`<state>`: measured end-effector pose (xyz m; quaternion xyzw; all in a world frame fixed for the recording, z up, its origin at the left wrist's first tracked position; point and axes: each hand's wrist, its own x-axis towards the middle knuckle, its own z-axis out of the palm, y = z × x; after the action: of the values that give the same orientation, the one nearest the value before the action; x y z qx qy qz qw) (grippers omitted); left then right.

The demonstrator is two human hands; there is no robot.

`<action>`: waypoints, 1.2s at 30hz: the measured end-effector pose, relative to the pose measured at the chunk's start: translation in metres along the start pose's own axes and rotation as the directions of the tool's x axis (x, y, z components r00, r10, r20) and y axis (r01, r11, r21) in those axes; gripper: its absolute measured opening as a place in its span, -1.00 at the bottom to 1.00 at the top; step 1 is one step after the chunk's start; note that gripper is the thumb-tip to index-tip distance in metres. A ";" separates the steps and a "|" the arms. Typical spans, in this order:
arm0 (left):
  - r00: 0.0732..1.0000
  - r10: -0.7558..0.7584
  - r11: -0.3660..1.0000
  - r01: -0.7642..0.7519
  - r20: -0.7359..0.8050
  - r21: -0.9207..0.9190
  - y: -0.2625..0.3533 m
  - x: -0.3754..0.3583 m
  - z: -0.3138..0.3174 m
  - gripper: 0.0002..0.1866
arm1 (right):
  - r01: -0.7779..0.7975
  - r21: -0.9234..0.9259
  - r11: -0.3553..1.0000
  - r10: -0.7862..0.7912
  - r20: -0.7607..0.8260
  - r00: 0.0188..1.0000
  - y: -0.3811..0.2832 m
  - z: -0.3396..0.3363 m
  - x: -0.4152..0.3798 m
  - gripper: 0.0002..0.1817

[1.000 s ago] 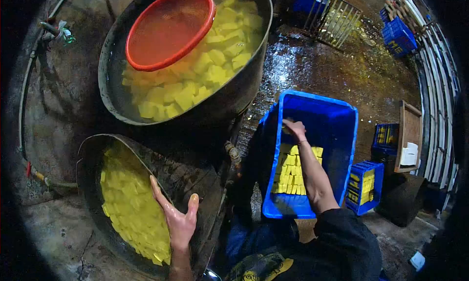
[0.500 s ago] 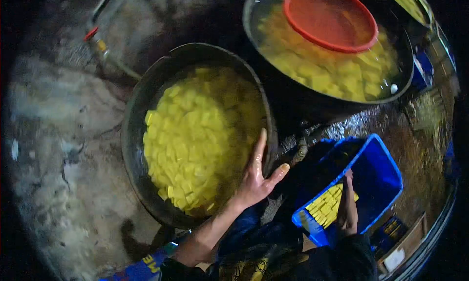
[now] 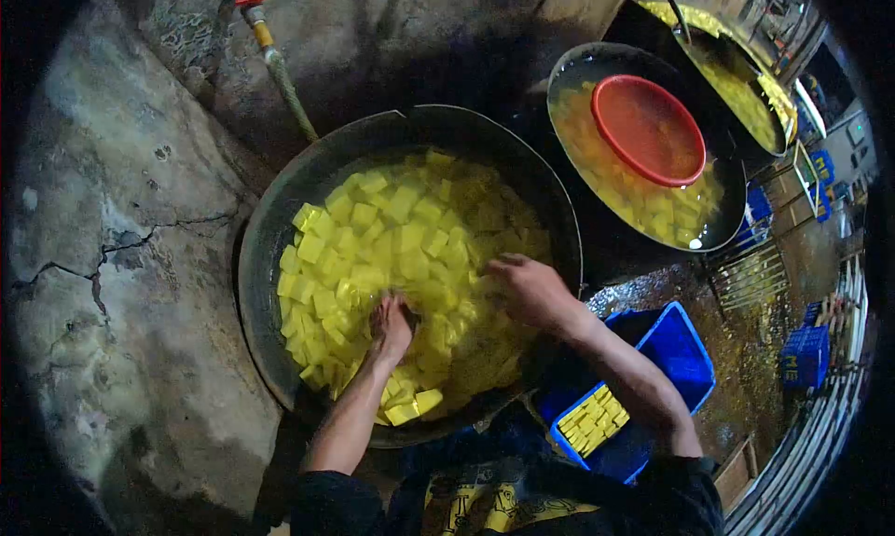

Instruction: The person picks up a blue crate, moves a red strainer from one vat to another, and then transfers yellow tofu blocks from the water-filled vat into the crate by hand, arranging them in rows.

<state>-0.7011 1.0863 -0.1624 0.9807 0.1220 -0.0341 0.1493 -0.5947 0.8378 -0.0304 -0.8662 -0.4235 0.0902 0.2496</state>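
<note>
Head view: yellow blocks (image 3: 403, 226) heaped in round dark pan (image 3: 494, 149); gathering apparently underway. Left hand (image 3: 393, 325) dipped among blocks, right hand (image 3: 533, 291) held over water (image 3: 494, 364); whether either grip is closed cannot be told. Gentle hold seemingly called for.

The person wears a black cloth shirt (image 3: 545, 487) whose dark left sleeve (image 3: 340, 503) and dark right sleeve (image 3: 687, 489) end around the elbows, each with a plain, slightly loose hem. Across the chest runs a yellow print (image 3: 475, 508) broken up by black, letter-like shapes and outlines, too small and distorted to read. Below the hems, the left forearm (image 3: 359, 405) and right forearm (image 3: 634, 368) are bare, narrowing toward the wrists. The left hand (image 3: 393, 326) and right hand (image 3: 530, 289) are likewise bare, their fingertips blurred.
</note>
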 end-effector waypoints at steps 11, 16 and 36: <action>0.936 -0.166 0.752 0.323 0.309 -0.574 0.004 0.007 -0.037 -0.31 | 0.107 -0.397 0.912 0.044 0.354 0.934 0.130 0.136 0.040 -0.52; 0.940 -0.046 0.735 0.260 0.337 -0.626 0.005 0.024 -0.066 -0.30 | 0.005 -0.313 0.950 0.167 0.521 0.837 0.088 0.054 0.104 -0.49; 0.948 -0.075 0.680 0.276 0.310 -0.679 -0.020 0.069 -0.017 -0.31 | -0.454 0.767 0.453 0.177 0.422 0.889 0.158 0.113 0.193 -0.30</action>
<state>-0.6388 1.1260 -0.1588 0.8156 0.1996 -0.1250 0.5285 -0.4069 0.9464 -0.1974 -0.6728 -0.1845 0.4523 0.5557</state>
